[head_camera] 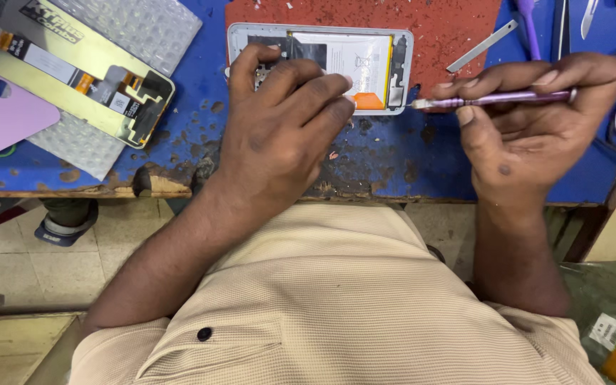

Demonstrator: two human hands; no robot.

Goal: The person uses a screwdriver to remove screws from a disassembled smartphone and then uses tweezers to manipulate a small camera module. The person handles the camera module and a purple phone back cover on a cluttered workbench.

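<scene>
Fingers of the right hand (529,132) pinch a purple screwdriver (497,98) in a closed grip, its tip just beside the right edge of an opened phone (376,68). The left hand (279,135) lies flat on the phone's left half, fingers spread, gripping nothing. The phone rests on a worn blue bench (201,107), partly on a red mat (443,28); a display panel (73,68) lies well apart, far left.

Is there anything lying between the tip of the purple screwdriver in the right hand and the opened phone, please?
Nothing visible does. The right hand holds the purple screwdriver level, its tip right at the right edge of the opened phone. The left hand rests on the phone's left part, away from the tip.
</scene>
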